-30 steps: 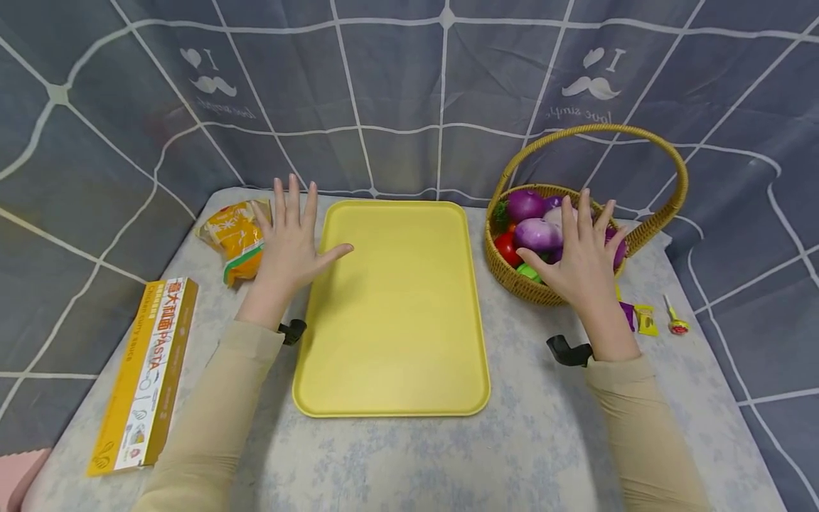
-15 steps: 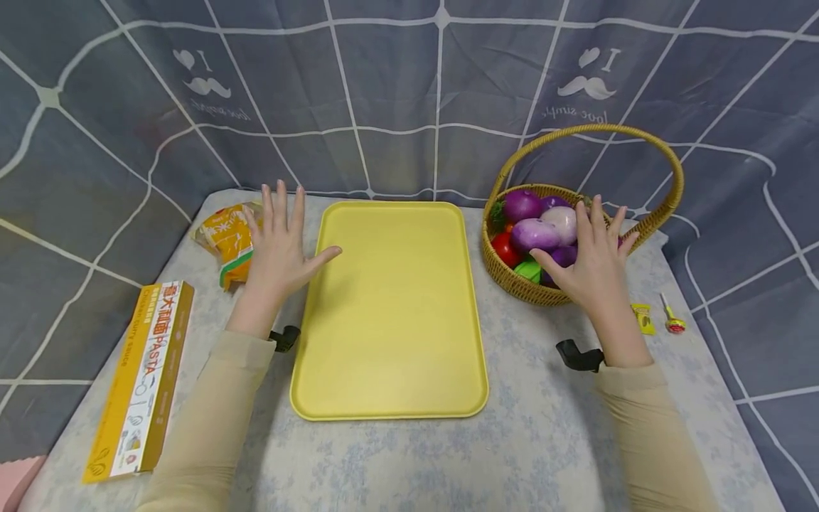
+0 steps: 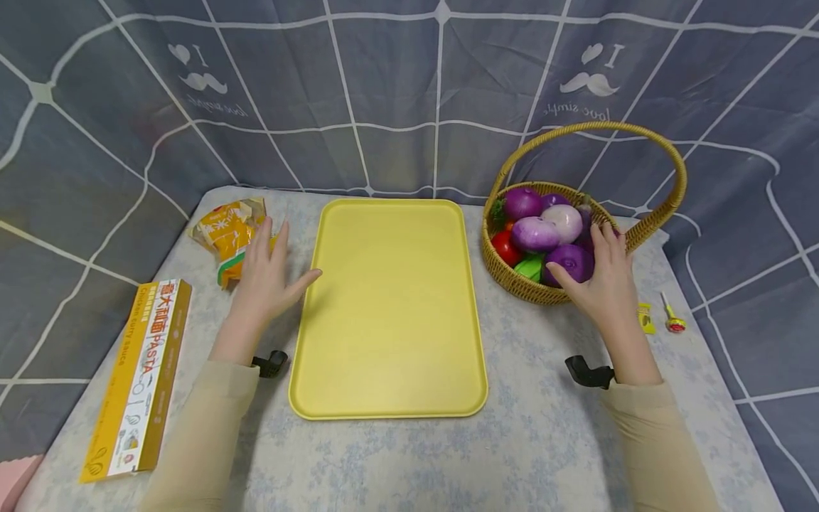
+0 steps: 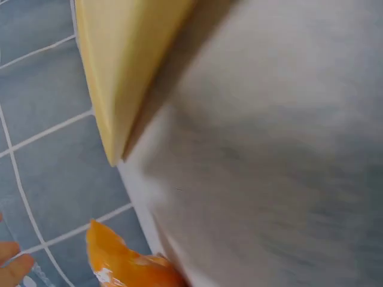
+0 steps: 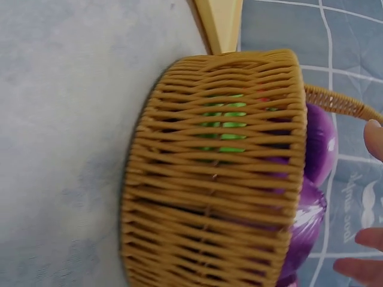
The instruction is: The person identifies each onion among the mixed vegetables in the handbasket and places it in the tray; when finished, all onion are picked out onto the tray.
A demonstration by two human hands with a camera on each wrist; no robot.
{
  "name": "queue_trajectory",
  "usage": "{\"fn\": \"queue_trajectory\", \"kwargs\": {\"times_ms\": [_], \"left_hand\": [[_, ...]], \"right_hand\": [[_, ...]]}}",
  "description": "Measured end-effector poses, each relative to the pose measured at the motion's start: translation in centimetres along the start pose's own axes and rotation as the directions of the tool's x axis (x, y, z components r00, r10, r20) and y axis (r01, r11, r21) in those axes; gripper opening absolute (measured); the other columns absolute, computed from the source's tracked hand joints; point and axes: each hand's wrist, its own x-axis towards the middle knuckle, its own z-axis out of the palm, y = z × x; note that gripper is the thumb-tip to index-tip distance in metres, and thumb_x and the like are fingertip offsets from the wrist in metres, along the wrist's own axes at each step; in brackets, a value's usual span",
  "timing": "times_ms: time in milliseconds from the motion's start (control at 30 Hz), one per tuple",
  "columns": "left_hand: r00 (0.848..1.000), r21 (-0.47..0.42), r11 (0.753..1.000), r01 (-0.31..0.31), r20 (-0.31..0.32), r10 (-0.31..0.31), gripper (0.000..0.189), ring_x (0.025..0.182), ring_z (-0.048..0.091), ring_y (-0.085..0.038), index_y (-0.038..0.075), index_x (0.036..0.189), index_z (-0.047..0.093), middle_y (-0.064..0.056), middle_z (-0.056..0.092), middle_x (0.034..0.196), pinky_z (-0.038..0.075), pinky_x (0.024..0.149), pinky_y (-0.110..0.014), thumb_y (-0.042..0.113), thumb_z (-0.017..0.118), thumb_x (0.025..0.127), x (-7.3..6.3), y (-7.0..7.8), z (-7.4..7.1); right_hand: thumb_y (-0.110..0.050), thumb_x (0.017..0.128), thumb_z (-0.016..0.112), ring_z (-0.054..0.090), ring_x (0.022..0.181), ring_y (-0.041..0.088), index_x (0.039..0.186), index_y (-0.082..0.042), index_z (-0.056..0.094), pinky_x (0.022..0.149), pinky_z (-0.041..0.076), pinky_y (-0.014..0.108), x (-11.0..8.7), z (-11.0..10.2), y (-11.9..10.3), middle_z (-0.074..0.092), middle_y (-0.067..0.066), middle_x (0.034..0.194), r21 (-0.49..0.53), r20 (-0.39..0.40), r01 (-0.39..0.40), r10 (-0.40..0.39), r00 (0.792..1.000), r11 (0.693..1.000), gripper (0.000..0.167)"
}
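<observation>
My left hand (image 3: 263, 283) hovers with fingers spread between an orange snack bag (image 3: 227, 231) and the left edge of a yellow tray (image 3: 390, 306). It holds nothing; in the left wrist view its fingertips (image 4: 13, 266) show at the lower left, near the orange bag (image 4: 134, 266). My right hand (image 3: 603, 283) is over the right front rim of a wicker basket (image 3: 521, 284), fingers apart and grasping nothing. Inside the basket lie purple onions (image 3: 569, 264), a pale purple eggplant-like piece (image 3: 536, 234), a red tomato (image 3: 505, 249) and a green vegetable (image 3: 530, 269).
A long yellow and white pasta box (image 3: 137, 380) lies at the left. Right of the basket are a lollipop (image 3: 675, 321) and a small yellow packet (image 3: 645, 318), partly behind my right hand. The basket's tall handle (image 3: 595, 128) arches up. A grey checked curtain (image 3: 397, 92) encloses the table.
Both hands have drawn back toward me and lower, the left also shifting left and the right shifting right. More of the basket's contents now shows. No object has moved.
</observation>
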Motion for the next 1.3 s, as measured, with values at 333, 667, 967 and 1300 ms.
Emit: {"fn": "queue_trajectory", "kwargs": {"times_ms": [333, 667, 967, 1300], "left_hand": [[0.980, -0.066, 0.996, 0.054, 0.196, -0.041, 0.082, 0.143, 0.015, -0.053, -0.001, 0.155, 0.024, -0.028, 0.017, 0.159, 0.022, 0.108, -0.072, 0.043, 0.061, 0.096, -1.6, -0.9, 0.9], [0.917, -0.161, 0.972, 0.171, 0.388, -0.097, 0.076, 0.125, 0.044, -0.044, -0.007, 0.153, 0.022, -0.031, 0.033, 0.147, 0.039, 0.103, -0.059, 0.027, 0.061, 0.097, -1.8, -1.0, 2.0], [0.912, -0.225, 0.958, 0.179, 0.404, -0.075, 0.065, 0.107, 0.055, -0.039, -0.010, 0.151, 0.026, -0.031, 0.043, 0.133, 0.049, 0.087, -0.048, 0.005, 0.058, 0.097, -1.9, -0.8, 2.6], [0.916, -0.262, 0.946, 0.190, 0.393, -0.075, 0.064, 0.104, 0.055, -0.037, -0.011, 0.150, 0.028, -0.031, 0.043, 0.133, 0.050, 0.081, -0.043, 0.000, 0.058, 0.095, -1.6, -0.6, 3.3]], "right_hand": [[-0.052, 0.087, 0.067, 0.029, 0.140, 0.046, 0.154, -0.003, 0.028, 0.111, 0.029, 0.064, -0.9, 0.7, 0.7, 0.033, 0.028, 0.151, 0.010, -0.079, -0.027, 0.028, 0.996, 1.000, 0.091], [-0.043, 0.086, 0.072, 0.036, 0.132, 0.047, 0.150, 0.000, 0.035, 0.108, 0.033, 0.063, -0.6, 1.6, 0.6, 0.038, 0.030, 0.143, 0.015, -0.095, -0.052, 0.053, 0.994, 0.999, 0.086], [-0.038, 0.090, 0.067, 0.038, 0.126, 0.052, 0.146, 0.002, 0.037, 0.104, 0.034, 0.067, -0.1, 2.1, 0.5, 0.038, 0.033, 0.138, -0.024, -0.063, -0.087, 0.086, 0.994, 0.996, 0.075], [-0.032, 0.088, 0.071, 0.041, 0.123, 0.051, 0.139, 0.004, 0.044, 0.106, 0.036, 0.063, -0.2, 2.2, 0.2, 0.033, 0.031, 0.135, 0.087, -0.085, -0.103, 0.110, 0.990, 0.991, 0.068]]}}
